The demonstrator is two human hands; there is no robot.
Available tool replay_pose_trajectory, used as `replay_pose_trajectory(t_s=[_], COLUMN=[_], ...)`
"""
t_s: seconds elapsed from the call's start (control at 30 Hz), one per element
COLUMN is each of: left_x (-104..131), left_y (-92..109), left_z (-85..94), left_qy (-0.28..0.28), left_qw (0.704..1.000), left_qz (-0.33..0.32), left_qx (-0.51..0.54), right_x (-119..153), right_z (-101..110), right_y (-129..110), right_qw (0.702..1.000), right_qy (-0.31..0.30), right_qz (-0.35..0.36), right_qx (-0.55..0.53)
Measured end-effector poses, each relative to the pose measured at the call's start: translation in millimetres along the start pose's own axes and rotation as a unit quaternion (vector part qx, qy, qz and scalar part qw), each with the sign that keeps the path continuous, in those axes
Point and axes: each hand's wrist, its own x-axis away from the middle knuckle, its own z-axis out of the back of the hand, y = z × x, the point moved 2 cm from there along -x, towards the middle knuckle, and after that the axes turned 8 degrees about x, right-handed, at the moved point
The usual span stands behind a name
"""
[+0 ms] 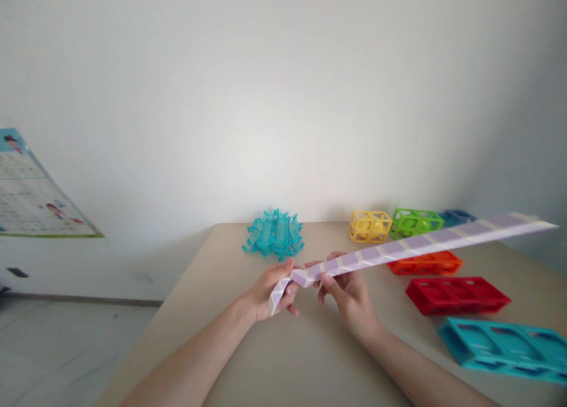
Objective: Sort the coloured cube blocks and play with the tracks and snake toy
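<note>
A long purple strip [390,251] with pale cross lines, made of jointed segments, is held above the table and reaches up to the right. My left hand [273,290] pinches its near end, where a short piece bends down to the left. Close beside it, my right hand [346,289] grips the strip between thumb and fingers, a little right of the bend. Both hands are closed on the strip. Its far right end is free in the air, passing over the orange frame.
On the table [221,265] stand clear teal pieces [273,234] at the back. Toward the right are yellow [370,227], green [415,222], dark blue [458,217], orange [427,263], red [456,296] and turquoise [509,347] frames. A poster [35,194] hangs on the wall.
</note>
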Motion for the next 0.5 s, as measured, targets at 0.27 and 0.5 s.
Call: replay_pose_trajectory(t_s=[0.27,0.5], left_x=[8.3,10.1], left_y=[4.9,7.6], left_z=[-1.7,3.3], left_qy=[-0.123,-0.178], left_qw=[0.984,0.980], left_qz=[0.101,0.083], left_qx=[0.074,0.029], right_x=[2.6,0.8], right_z=[-3.3,-0.2], right_y=[-9.4,0.6], right_qw=[0.999,0.986], right_qy=[-0.020,-0.068], right_qz=[0.006,-0.093], right_qx=[-0.025,-0.122])
